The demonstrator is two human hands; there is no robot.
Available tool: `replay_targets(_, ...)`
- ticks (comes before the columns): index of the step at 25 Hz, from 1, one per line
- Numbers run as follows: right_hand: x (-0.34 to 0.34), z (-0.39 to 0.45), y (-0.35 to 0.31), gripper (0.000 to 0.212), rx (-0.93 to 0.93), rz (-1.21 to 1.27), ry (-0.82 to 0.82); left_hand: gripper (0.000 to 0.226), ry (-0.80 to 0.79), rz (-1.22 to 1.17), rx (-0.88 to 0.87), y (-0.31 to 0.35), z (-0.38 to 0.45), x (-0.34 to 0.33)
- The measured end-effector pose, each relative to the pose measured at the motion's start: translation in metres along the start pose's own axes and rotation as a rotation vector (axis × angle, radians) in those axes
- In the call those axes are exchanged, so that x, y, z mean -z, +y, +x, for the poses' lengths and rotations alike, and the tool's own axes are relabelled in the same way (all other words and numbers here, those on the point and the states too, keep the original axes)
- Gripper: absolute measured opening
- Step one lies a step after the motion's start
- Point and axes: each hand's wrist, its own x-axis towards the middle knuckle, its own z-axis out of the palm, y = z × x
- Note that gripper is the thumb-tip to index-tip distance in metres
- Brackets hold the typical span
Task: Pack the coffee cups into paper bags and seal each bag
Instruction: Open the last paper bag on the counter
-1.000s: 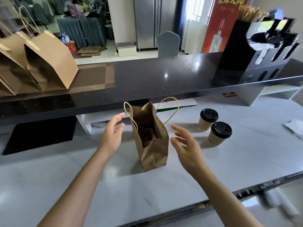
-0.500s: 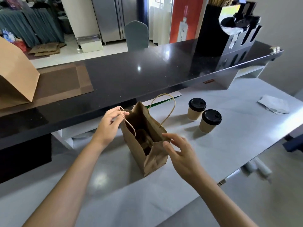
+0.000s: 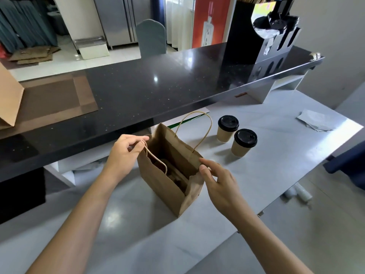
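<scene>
Coffee cups [image 3: 236,138], light and crushable, stand right of the open paper bag [image 3: 169,175]; grasp their sleeves. Left hand [image 3: 123,153] pinches the bag's handle; right hand [image 3: 219,180] pinches its rim.

A black glossy counter [image 3: 158,84] is spanning the frame's upper half. A brown mat [image 3: 53,99] is lying on it at left. A black organizer [image 3: 262,36] holding lids is standing on it at upper right. A crumpled paper sheet [image 3: 316,119] is resting on the white worktop [image 3: 276,155] at right. A grey chair back [image 3: 151,39] is showing behind the counter.
</scene>
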Motion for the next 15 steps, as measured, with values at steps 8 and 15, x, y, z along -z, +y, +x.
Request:
replay_targets(8,0.045,0.007,0.02,0.035,-0.007,-0.004,0.075,0.034,-0.052,0.037,-0.008,0.038,-0.029,-0.038)
replay_targets(15,0.112,0.021,0.054,0.036,0.035,-0.05,0.058,0.04,0.005,0.103,0.029,0.081,-0.062,-0.097)
